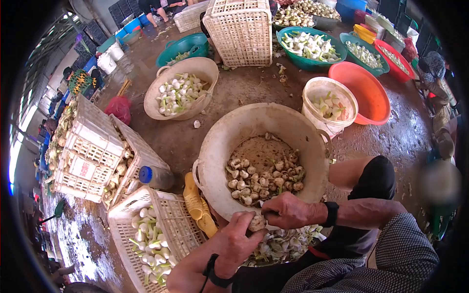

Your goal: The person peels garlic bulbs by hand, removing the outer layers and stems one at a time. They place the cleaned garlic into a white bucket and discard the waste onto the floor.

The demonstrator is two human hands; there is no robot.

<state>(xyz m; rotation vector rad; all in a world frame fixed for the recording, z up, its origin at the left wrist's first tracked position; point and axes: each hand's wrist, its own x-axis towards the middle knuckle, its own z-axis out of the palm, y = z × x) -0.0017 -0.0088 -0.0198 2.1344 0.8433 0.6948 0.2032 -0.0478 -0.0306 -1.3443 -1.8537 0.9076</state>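
Observation:
My left hand (pixel 238 244) grips a whitish, dirt-flecked garlic bulb (pixel 257 223) between thumb and fingers. Right beside the bulb, my right hand (pixel 289 211) is curled closed; whatever it may hold is hidden by the fingers. Both hands are over the near rim of a big pale tub (pixel 215 144). Inside that tub lie many unpeeled garlic bulbs (pixel 264 180) with soil and loose scraps. Below my hands, between my legs, is a heap of peeled leaves and skins (pixel 288 246).
At left stand a crate of cleaned garlic (pixel 151 244), yellow shoes (pixel 194 200), a blue-capped bottle (pixel 156 177) and stacked crates (pixel 90 151). Ahead are a beige basin (pixel 205 73), a white bucket (pixel 312 105), an orange basin (pixel 373 97) and a green basin (pixel 312 63). Other people sit around.

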